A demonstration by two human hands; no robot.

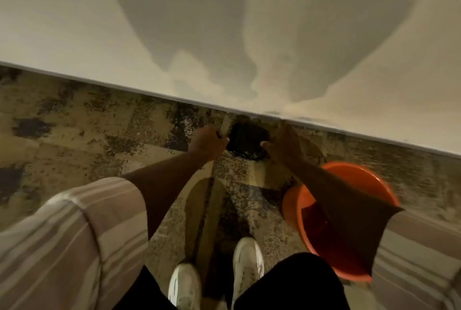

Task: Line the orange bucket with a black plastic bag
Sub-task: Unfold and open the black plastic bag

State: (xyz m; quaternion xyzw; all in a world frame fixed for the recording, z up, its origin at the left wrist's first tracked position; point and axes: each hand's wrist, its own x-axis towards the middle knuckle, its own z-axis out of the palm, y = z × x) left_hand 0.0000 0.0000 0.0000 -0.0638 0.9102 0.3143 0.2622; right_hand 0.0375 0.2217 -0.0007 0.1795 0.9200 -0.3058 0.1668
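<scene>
- Both hands are out in front, near the wall, gripping a bunched black plastic bag (245, 141).
- Left hand (208, 144) and right hand (283, 142) have fingers pinched on opposite edges, seemingly to pull the bag open.
- The orange bucket (349, 172) stands unlined on the floor, right of the white shoes (247, 264).

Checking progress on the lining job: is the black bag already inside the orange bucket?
No: the black bag is held between the left hand and right hand, away from the orange bucket.
</scene>
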